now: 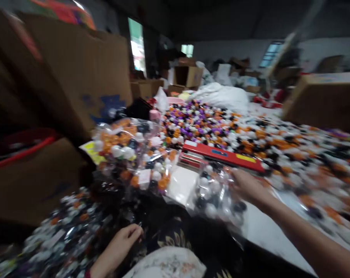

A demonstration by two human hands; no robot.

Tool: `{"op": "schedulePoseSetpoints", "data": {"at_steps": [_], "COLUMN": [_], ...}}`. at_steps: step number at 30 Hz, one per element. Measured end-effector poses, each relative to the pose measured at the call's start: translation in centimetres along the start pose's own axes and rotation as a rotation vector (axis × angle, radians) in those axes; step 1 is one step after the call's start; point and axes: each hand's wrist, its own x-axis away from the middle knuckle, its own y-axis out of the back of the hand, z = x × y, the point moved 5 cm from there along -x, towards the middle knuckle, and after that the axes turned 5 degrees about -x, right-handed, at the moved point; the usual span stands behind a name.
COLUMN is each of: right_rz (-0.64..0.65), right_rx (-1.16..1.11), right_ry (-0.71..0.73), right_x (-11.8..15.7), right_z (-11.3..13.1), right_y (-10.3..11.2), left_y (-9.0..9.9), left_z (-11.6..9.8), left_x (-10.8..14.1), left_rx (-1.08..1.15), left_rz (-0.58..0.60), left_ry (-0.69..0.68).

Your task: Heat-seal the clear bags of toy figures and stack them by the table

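At the right end of a clear plastic bag (214,193) of black and white pieces is my right hand (241,185), its blurred fingers closed on the bag's edge. The bag lies in front of a long red bar-shaped device (221,154), which looks like a bag sealer. My left hand (128,236) is low over my dark clothing, fingers curled in; whatever they may hold is hidden. Beyond it lie filled clear bags (119,148) of orange, white and black pieces. A flat white packet (182,184) sits between these and the bag at my right hand.
A large heap of loose orange, black, white and purple pieces (204,119) spreads over the table. More filled bags (65,235) are piled at lower left. A tall cardboard box (85,73) stands left, beside a red tub (21,148). Another box (322,100) stands at right.
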Motion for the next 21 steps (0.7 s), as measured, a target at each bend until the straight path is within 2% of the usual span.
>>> {"op": "schedulePoseSetpoints", "data": {"at_steps": [2,6,9,11,14,19,21], "right_rz": [-0.010,-0.014,-0.034,-0.039,-0.064,-0.075,-0.104], "right_rx": [0.001,-0.094,-0.086,-0.046,-0.061,-0.207,-0.222], "right_ry": [-0.088,-0.230,-0.216,-0.183,-0.088,0.045,0.082], "right_x": [0.1,0.2,0.8,0.9,0.7,-0.3,-1.1], "right_z": [0.8,0.5,0.3,0.5,1.4,5.6,7.7], "right_y": [0.9,1.2,1.1,1.3,2.6,7.5,8.8], "left_y": [-1.6,-5.1,-6.6,-6.7,-5.7,-3.3,-2.3], "left_z": [-0.8,-3.3,-5.0,-5.2,-3.4,3.4,6.2], "left_x": [-1.5,-3.4,-3.3,-3.2,-3.2,-2.8,-2.4], "left_rx": [0.029,-0.009,-0.055,-0.049,0.012,0.258,0.255], "left_rz": [0.132,0.327,0.372,0.363,0.289,0.130,0.071], "left_ry": [-0.016,-0.081,-0.125,-0.126,-0.082,0.102,0.164]}}
